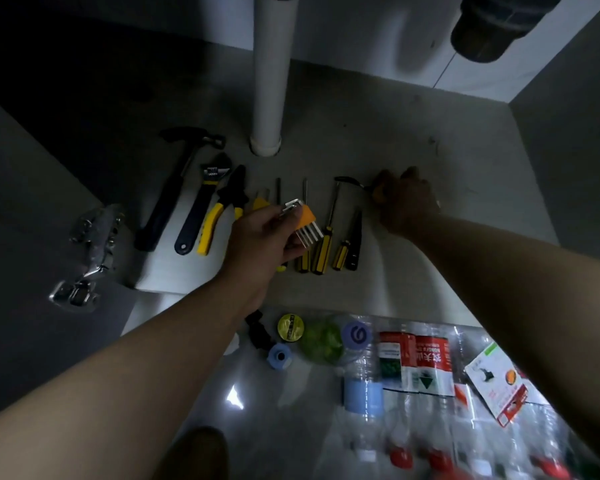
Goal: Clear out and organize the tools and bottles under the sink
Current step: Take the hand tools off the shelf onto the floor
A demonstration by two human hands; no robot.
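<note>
Head view, left grip (pixel 260 237) pinching the orange hex key set (pixel 303 220) mid-frame over the screwdrivers (pixel 323 247), right grip (pixel 406 202) curled round a yellow-handled tool (pixel 378 195) right of centre, hammer (pixel 168 199), wrench (pixel 201 209), pliers (pixel 224 206) further left, bottles (pixel 413 358) lower right

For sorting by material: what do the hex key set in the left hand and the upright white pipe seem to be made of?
Hex key set in the left hand: keys look like bright bare metal, they glint silver; the holder looks like matte orange plastic. White pipe: probably plastic, smooth, even matte white, no shine.
</note>
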